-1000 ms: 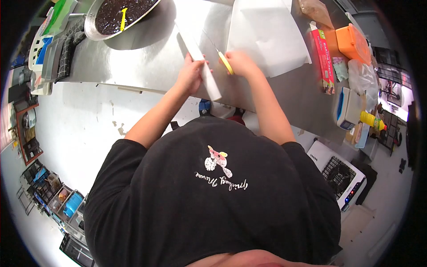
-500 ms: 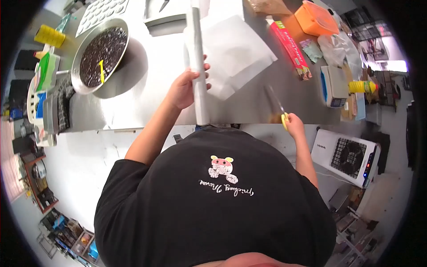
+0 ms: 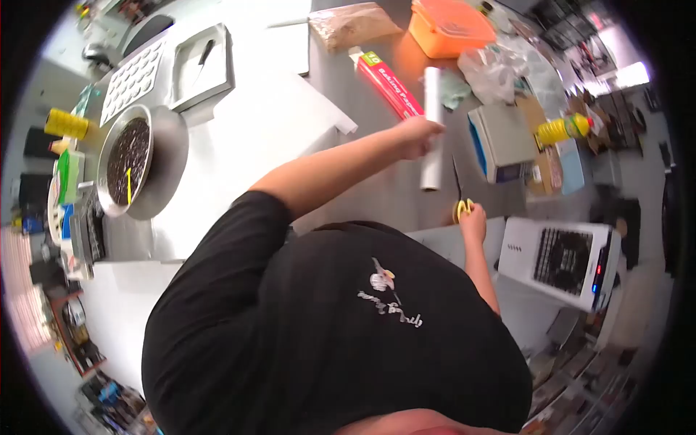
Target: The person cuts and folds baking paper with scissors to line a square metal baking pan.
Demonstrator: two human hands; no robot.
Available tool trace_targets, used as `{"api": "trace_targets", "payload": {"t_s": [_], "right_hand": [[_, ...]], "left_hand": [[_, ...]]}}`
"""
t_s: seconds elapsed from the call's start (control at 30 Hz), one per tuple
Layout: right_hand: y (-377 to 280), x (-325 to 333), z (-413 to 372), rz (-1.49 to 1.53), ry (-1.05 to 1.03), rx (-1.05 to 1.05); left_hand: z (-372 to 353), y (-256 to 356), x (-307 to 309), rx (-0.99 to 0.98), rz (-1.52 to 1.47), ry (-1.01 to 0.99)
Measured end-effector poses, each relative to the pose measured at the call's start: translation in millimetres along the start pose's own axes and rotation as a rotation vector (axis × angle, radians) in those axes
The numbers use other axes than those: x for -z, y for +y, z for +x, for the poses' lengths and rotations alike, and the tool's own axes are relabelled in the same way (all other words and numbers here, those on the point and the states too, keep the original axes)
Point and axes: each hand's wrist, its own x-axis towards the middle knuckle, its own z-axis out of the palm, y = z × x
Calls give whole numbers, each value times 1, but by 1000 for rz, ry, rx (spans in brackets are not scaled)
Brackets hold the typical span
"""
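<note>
My left hand [image 3: 418,138] is closed around a white roll of baking paper [image 3: 431,165], held upright in the picture beside the red baking paper box [image 3: 391,85]. At the table's front edge on the right, my right hand [image 3: 474,222] grips scissors [image 3: 464,208] by their yellow handles, blades pointing away from me. A loose sheet of baking paper [image 3: 304,119] lies on the steel table, partly behind my left forearm.
A metal bowl of dark mixture [image 3: 109,195] with a yellow spatula stands at left. Behind it are a tray of round moulds [image 3: 130,83] and a rectangular pan [image 3: 225,76]. An orange container [image 3: 449,36], a grey box [image 3: 504,141] and a yellow bottle [image 3: 562,131] stand at right.
My left hand has carried the baking paper roll rightwards, beside the red box. The view has turned to the right. My right hand still holds the scissors near the table edge.
</note>
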Motion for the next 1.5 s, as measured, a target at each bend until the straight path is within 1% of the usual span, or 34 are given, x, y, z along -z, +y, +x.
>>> {"api": "trace_targets", "payload": {"t_s": [0.03, 0.1, 0.17, 0.2, 0.27, 0.3, 0.37, 0.43, 0.47, 0.5, 0.53, 0.57, 0.63, 0.7, 0.73, 0.8, 0.83, 0.9, 0.93, 0.97, 1.03, 1.07, 1.1, 1.13, 1.17, 1.2, 1.23, 1.27, 1.3, 1.33, 1.37, 1.4, 1.43, 1.5], "right_hand": [[3, 2, 8, 9, -29, 14], [6, 6, 21, 18, -94, 30], [8, 12, 30, 21, -156, 35], [8, 15, 33, 29, -188, 47], [5, 22, 42, 31, -233, 78], [3, 25, 45, 14, -281, 68], [-7, 37, 50, -5, -344, 67], [-29, 56, 55, -18, -394, 207], [-40, 60, 59, 60, -406, 262], [-52, 60, 64, 60, -417, 275], [-66, 59, 69, 159, -430, 409], [-83, 58, 74, 258, -447, 548], [-130, 57, 75, 315, -495, 683], [-170, 43, 76, 315, -496, 898], [-191, 36, 73, 316, -504, 914], [-223, 25, 64, 289, -509, 1161], [-236, 26, 58, 287, -512, 1176], [-267, 31, 45, -3, -761, 1182], [-276, 26, 42, -20, -772, 1240], [-287, 24, 40, -23, -776, 1256], [-305, 22, 38, 9, -898, 1320], [-310, 19, 38, 3, -894, 1323], [-316, 13, 38, 179, -764, 1354], [-323, 6, 38, 356, -632, 1373], [-330, -5, 39, 356, -631, 1372], [-337, -18, 41, 464, -485, 1462], [-341, -25, 40, 570, -332, 1544], [-346, -23, 35, 499, -418, 1548], [-350, -27, 32, 500, -409, 1542], [-351, -34, 28, 291, -386, 1576], [-351, -42, 24, 80, -360, 1599], [-348, -51, 23, 82, -352, 1585], [-342, -59, 23, 21, -318, 1530], [-334, -65, 28, -38, -275, 1460]], "left_hand": [[10, 12, -28, 37, 66, 166], [57, 11, -51, 2, 182, 270], [94, 2, -62, 18, 268, 457], [92, 4, -65, 13, 247, 485], [82, 8, -79, 23, 521, 611], [78, 4, -77, 26, 507, 631], [50, -8, -61, -209, 626, 421], [2, -29, -32, -345, 556, 176], [-20, -45, -13, -330, 434, 90], [-43, -60, 8, -136, 208, 88], [-77, -63, 15, -30, 17, 231], [-93, -88, 41, -35, -226, 294], [-140, -119, 74, -185, -711, 532], [-170, -137, 99, -391, -1066, 721], [-183, -139, 108, -404, -1071, 732], [-197, -140, 123, -627, -1338, 873], [-198, -139, 130, -640, -1346, 876], [-205, -132, 153, -728, -1425, 944], [-204, -133, 167, -750, -1363, 1013], [-210, -133, 184, -764, -1370, 1020], [-230, -125, 195, -780, -1331, 1226], [-251, -123, 198, -938, -1171, 1201], [-278, -113, 194, -1048, -1108, 1145], [-311, -121, 208, -1131, -860, 1093], [-342, -95, 180, -1159, -750, 1221], [-378, -97, 195, -1201, -555, 1348], [-421, -111, 217, -1382, -334, 1182], [-440, -80, 195, -1379, -368, 1603], [-474, -71, 198, -1349, -160, 1691], [-500, -48, 180, -1314, -79, 1650], [-503, -22, 149, -1413, 136, 1753], [-510, -5, 137, -1441, 143, 1722], [-514, 5, 130, -1352, 218, 1767], [-518, 4, 156, -1141, 616, 1723]]}}
